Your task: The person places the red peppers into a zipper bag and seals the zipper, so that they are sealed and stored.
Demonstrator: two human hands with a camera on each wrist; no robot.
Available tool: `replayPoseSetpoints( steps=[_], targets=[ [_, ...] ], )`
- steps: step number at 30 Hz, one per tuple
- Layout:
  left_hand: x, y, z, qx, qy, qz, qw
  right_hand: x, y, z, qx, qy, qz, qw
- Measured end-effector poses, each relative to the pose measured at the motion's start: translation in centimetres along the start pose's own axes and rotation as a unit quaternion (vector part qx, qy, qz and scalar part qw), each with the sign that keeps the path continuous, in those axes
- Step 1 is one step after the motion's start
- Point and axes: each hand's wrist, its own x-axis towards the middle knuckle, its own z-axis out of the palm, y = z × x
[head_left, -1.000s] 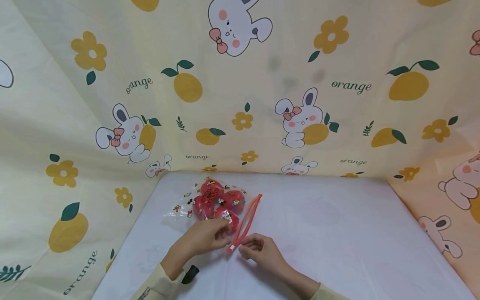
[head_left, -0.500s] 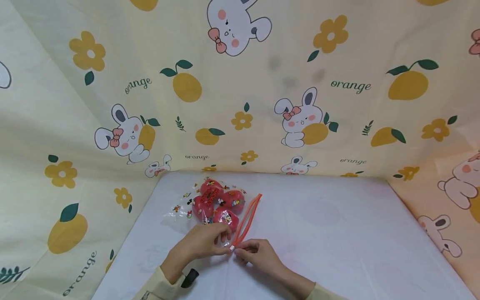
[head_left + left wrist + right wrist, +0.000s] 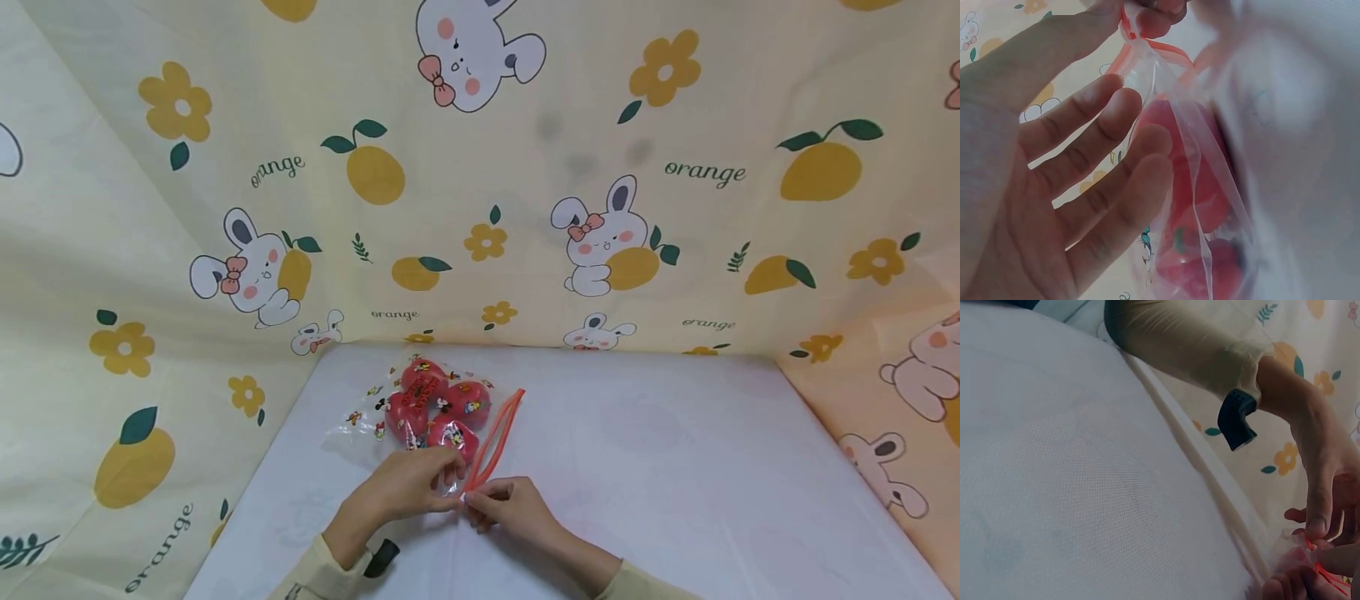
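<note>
A clear zip bag (image 3: 358, 437) with cartoon prints lies at the table's left side, holding several red rounded things (image 3: 406, 414). Its orange-red zip edge (image 3: 495, 442) gapes in a narrow loop, drawn together at the near end. My right hand (image 3: 517, 510) pinches that near end, where a small white slider showed earlier; the fingers now mostly cover it. Thumb extended to the same zip end, my left hand (image 3: 411, 483) touches it from the other side. In the left wrist view, the left fingers (image 3: 1094, 131) are spread and slightly bent beside the bag's clear film.
A white-covered table (image 3: 637, 467) spreads out right of the bag. Cream cloth (image 3: 480, 183) with rabbits and oranges hangs behind it and at both sides. A black piece (image 3: 382, 558) sits at the left sleeve's cuff.
Both hands have come together at the zip's near end; the right fingers have moved left onto the slider and the left thumb has reached it. The bag has hardly moved.
</note>
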Motion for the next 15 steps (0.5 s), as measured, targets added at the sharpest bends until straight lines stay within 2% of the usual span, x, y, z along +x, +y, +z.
replayPoseSetpoints(
  steps=[9,15],
  targets=[
    [0.07,-0.04,-0.04,-0.009,-0.005,-0.008,0.9999,0.05,-0.32,0.27,0.023,0.000,0.009,1.000],
    [-0.12,-0.13,0.06,0.010,0.004,-0.001,0.9999,-0.02,-0.43,0.20,0.051,0.005,0.024,0.998]
  ],
)
